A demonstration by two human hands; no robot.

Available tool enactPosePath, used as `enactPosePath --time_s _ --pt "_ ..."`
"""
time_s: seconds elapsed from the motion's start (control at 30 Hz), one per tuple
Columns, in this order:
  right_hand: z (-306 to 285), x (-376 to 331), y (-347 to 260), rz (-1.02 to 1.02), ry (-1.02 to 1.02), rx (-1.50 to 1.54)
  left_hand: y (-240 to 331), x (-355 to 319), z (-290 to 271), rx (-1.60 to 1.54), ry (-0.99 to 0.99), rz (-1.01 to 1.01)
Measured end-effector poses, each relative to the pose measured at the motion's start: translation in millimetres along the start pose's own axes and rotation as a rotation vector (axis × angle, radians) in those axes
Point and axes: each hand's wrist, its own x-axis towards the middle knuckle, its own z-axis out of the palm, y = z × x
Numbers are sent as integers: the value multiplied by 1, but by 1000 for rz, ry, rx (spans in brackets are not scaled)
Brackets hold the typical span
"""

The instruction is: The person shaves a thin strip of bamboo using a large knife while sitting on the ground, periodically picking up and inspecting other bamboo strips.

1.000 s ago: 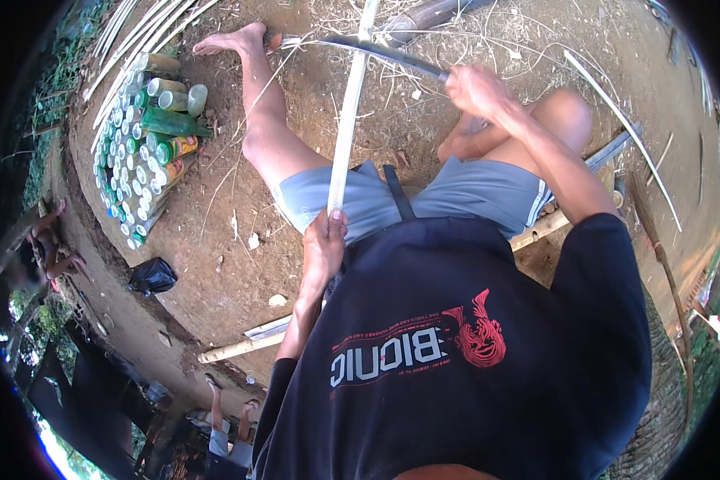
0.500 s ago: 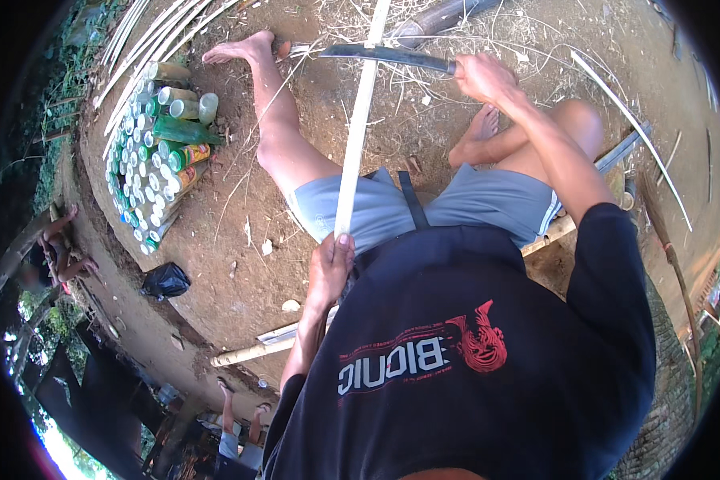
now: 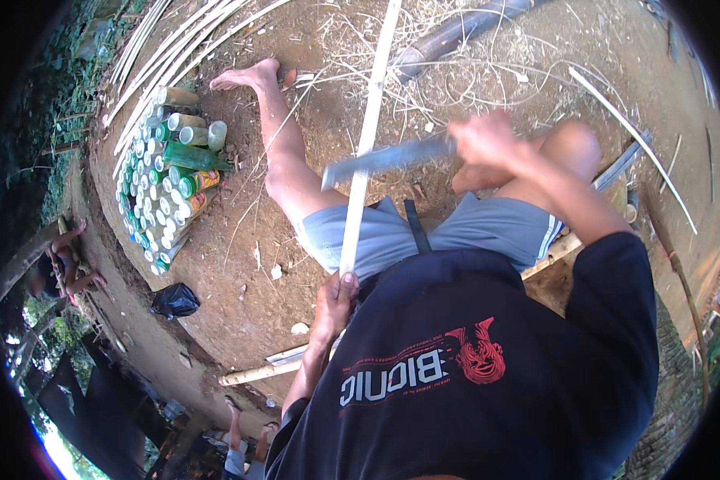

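Observation:
A long pale bamboo strip (image 3: 374, 112) runs from my waist, up between my legs, to beyond the top of the view. Near its lower end my left hand (image 3: 336, 302) is closed around it, with the thumb lying on top. My right hand (image 3: 486, 144) grips the handle of a machete (image 3: 400, 156), whose blade crosses the strip at about thigh level. Both that hand and the blade are smeared by motion. Whether the edge touches the strip, I cannot tell.
Many bottles (image 3: 156, 200) lie stacked at the left, with long strips (image 3: 180, 56) behind them. A black plastic bag (image 3: 175, 300) sits nearer. Thin shavings (image 3: 448, 88) and a dark bamboo pole (image 3: 448, 36) lie ahead. Other people (image 3: 72, 260) are at the far left and lower left.
My right hand has drawn the machete along the strip toward my body, from near the far end to thigh level. My left hand keeps its grip. The whole view has shifted slightly.

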Motion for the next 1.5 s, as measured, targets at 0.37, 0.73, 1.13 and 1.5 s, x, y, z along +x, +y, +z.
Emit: enactPosePath --time_s 0.37,0.73,1.13,1.5 --pt "3 44 62 397 -117 84 -41 -14 2 38 65 2" --pt "31 58 53 547 -290 481 -32 61 -54 690 372 163" --pt "30 57 63 396 -226 244 48 176 36 -338 -208 -53" --pt "12 66 45 265 -16 296 41 118 7 -132 -17 80"
